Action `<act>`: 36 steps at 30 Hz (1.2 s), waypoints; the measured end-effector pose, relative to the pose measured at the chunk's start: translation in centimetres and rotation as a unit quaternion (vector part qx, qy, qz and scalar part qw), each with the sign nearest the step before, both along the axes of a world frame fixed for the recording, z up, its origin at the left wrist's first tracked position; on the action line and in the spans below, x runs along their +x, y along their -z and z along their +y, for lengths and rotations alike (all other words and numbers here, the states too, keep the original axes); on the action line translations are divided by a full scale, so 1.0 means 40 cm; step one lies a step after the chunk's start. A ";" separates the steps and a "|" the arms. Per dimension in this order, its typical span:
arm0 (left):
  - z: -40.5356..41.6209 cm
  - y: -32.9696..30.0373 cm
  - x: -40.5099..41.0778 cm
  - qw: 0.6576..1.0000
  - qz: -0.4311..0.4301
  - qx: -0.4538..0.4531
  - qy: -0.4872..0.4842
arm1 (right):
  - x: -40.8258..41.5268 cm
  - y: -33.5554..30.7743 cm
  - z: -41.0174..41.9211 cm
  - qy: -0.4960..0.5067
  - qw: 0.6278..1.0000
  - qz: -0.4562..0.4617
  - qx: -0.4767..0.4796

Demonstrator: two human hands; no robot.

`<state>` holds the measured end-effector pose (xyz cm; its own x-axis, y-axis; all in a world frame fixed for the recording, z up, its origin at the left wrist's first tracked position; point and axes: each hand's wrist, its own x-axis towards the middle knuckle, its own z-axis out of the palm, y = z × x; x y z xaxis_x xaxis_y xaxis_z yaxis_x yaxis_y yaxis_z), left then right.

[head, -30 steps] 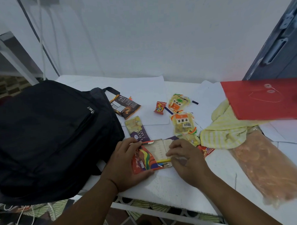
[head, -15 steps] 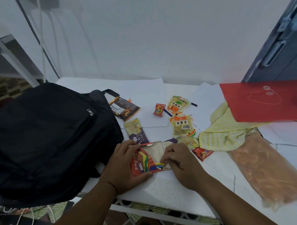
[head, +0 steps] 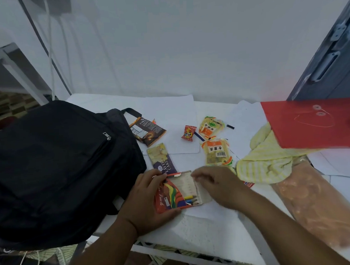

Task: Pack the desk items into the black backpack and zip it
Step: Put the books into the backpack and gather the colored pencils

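Observation:
The black backpack (head: 58, 168) lies zipped on the desk's left side. Beside it my left hand (head: 147, 202) grips the left end of a colour pencil box (head: 173, 194), whose flap is open with pencil tips showing. My right hand (head: 215, 185) hovers, blurred, over the box's right end, fingers curled at the flap. Snack packets lie behind: a dark chocolate one (head: 148, 131), a layer cake bar (head: 161, 160), a small red sweet (head: 188, 133) and two yellow-orange packets (head: 210, 127) (head: 216, 150).
A yellow striped cloth (head: 266, 161), a red string-tie envelope (head: 312, 125) and a long orange snack bag (head: 319, 204) fill the right side. White paper sheets (head: 169, 104) cover the desk. A dark door (head: 330, 57) stands at the far right.
My right hand has lifted and shifted right off the pencil box, uncovering the pencil tips and open flap. My left hand keeps its hold on the box.

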<state>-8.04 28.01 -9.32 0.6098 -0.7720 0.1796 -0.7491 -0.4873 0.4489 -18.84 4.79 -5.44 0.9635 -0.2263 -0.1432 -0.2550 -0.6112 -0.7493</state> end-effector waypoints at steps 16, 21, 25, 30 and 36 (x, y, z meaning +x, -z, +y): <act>0.000 0.000 0.003 1.000 0.009 -0.001 -0.001 | 0.282 0.023 -0.115 0.213 0.961 0.053 -0.167; -0.002 0.002 0.003 1.000 0.011 -0.004 -0.003 | 0.246 0.004 -0.119 0.240 0.969 -0.050 -0.041; -0.002 0.002 0.002 1.000 0.012 0.003 -0.003 | 0.173 -0.017 -0.096 0.181 0.970 -0.133 -0.095; -0.002 0.001 0.002 1.000 0.010 0.005 -0.007 | 0.048 0.019 -0.052 0.111 0.982 -0.116 -0.099; -0.002 0.000 -0.001 1.000 0.002 0.005 -0.007 | -0.039 0.030 0.029 0.097 0.979 -0.180 -0.020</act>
<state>-8.06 27.94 -9.33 0.6211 -0.7654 0.1684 -0.7402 -0.5023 0.4470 -20.41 5.96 -6.63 0.8883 -0.4087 0.2095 -0.0936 -0.6077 -0.7886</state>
